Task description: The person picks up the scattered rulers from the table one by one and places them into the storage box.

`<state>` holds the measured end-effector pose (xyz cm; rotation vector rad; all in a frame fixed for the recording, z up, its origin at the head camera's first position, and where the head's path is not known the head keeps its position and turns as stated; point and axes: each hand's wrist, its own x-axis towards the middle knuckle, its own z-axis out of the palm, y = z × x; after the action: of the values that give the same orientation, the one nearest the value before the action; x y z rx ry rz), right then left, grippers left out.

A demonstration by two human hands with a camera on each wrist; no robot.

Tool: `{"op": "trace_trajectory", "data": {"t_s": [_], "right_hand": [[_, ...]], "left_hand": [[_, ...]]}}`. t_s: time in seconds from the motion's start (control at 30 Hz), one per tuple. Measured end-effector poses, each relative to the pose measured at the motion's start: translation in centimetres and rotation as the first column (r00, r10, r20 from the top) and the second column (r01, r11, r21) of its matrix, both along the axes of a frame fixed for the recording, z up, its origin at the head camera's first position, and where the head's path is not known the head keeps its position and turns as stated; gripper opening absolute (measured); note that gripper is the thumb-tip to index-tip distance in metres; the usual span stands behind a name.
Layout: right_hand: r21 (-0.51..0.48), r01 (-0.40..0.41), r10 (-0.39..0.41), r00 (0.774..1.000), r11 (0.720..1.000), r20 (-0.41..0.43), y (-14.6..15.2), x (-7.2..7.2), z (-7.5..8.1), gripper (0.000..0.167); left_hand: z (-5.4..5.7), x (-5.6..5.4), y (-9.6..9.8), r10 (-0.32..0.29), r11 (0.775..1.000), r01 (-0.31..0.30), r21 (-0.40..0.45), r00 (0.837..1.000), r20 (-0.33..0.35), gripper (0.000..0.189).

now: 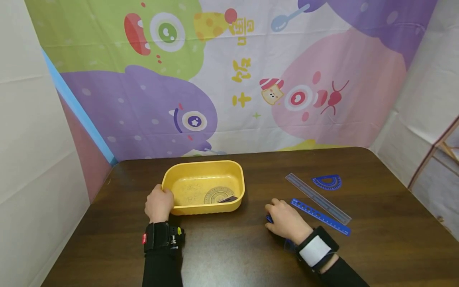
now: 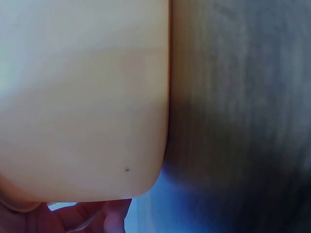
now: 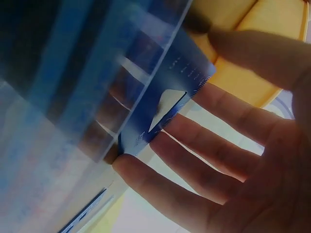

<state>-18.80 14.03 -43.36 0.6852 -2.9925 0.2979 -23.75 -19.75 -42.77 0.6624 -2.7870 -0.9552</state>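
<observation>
My left hand (image 1: 159,204) grips the left end of a yellow plastic basin (image 1: 202,209), thumb near the rim. In the left wrist view the basin's smooth wall (image 2: 87,121) fills the left half, and curled fingers (image 2: 87,216) show below it. Inside the basin lie a clear protractor (image 1: 216,194) and a small dark-edged piece. Low over the table, my right hand (image 1: 287,220) holds a blue see-through set square (image 3: 167,80) with a triangular cutout, fingertips at its ticked edge. From above, the hand hides most of it.
Right of the right hand lie a blue ruler (image 1: 320,216), a longer clear ruler (image 1: 319,198) and a blue protractor (image 1: 327,182). The brown table (image 1: 215,255) ends at a patterned cloth (image 1: 247,131) behind.
</observation>
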Motion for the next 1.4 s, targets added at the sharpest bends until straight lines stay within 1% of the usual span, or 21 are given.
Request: {"op": "trace_trajectory", "data": {"t_s": [0.13, 0.37, 0.47, 0.7, 0.83, 0.93, 1.03, 1.13, 1.4], "right_hand": [[0.004, 0.001, -0.001, 1.000, 1.000, -0.009, 0.01, -0.12, -0.06, 0.015], [-0.040, 0.014, -0.014, 1.000, 0.999, -0.014, 0.09, -0.22, 0.00, 0.014], [-0.029, 0.010, -0.010, 1.000, 1.000, -0.016, 0.06, -0.17, 0.02, 0.013], [-0.012, -0.001, 0.001, 0.999, 1.000, -0.046, -0.02, 0.02, 0.05, 0.014], [-0.020, 0.002, -0.004, 0.998, 1.000, -0.061, -0.04, 0.15, 0.14, 0.013], [-0.020, 0.016, -0.018, 0.996, 1.000, -0.089, -0.08, 0.28, 0.17, 0.014], [-0.018, 0.042, -0.044, 0.991, 0.999, -0.130, -0.12, 0.42, 0.18, 0.015], [-0.036, 0.070, -0.075, 0.981, 0.997, -0.177, -0.14, 0.58, 0.20, 0.015], [-0.121, 0.102, -0.134, 0.946, 0.987, -0.296, -0.15, 0.70, 0.18, 0.016]], "left_hand": [[0.12, 0.03, -0.01, -0.002, 1.000, 0.002, 0.002, 1.000, 0.007, 0.035], [0.32, 0.12, -0.01, 0.000, 1.000, 0.000, -0.002, 1.000, 0.006, 0.035], [0.31, 0.13, -0.02, -0.003, 1.000, 0.003, 0.000, 1.000, 0.005, 0.036], [0.24, 0.04, -0.04, -0.008, 1.000, 0.008, 0.008, 1.000, 0.010, 0.037], [0.22, 0.02, -0.06, -0.009, 1.000, 0.008, 0.010, 1.000, 0.012, 0.037], [0.23, 0.07, -0.04, -0.008, 1.000, 0.008, 0.012, 1.000, 0.014, 0.036], [0.18, 0.11, -0.01, -0.007, 1.000, 0.007, 0.011, 1.000, 0.011, 0.036], [0.11, 0.12, -0.02, -0.007, 1.000, 0.007, 0.010, 1.000, 0.008, 0.037], [0.09, 0.15, -0.01, -0.005, 1.000, 0.005, 0.006, 1.000, 0.002, 0.036]]}}
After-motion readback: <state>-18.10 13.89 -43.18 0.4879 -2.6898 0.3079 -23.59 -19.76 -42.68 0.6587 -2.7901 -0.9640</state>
